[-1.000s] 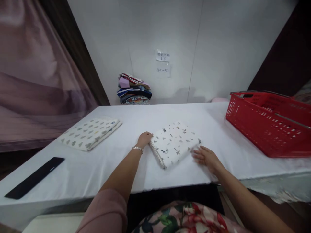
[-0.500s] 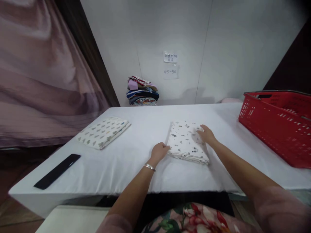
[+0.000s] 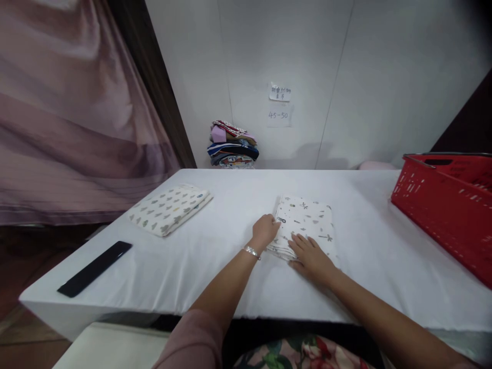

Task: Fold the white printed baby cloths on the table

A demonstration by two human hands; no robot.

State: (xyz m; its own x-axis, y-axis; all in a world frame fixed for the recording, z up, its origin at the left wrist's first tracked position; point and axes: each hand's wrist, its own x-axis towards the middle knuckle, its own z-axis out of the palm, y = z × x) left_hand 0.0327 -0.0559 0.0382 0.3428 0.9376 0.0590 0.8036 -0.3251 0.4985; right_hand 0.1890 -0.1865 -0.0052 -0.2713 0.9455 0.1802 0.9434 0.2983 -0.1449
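Note:
A folded white cloth with small grey prints (image 3: 309, 223) lies flat on the white table (image 3: 215, 256), near its middle. My left hand (image 3: 265, 231) rests against the cloth's left edge, fingers curled at the fold. My right hand (image 3: 309, 255) lies flat on the cloth's near edge, fingers spread. A thin bracelet sits on my left wrist.
A second folded cloth with tree prints (image 3: 169, 209) lies at the table's left. A black flat bar (image 3: 95, 268) sits near the front left corner. A red plastic basket (image 3: 449, 205) stands at the right. A stack of folded fabrics (image 3: 232, 145) lies against the back wall.
My right hand slid from the cloth's far side back to its near edge. My left hand stayed at the left edge. The camera has turned slightly left.

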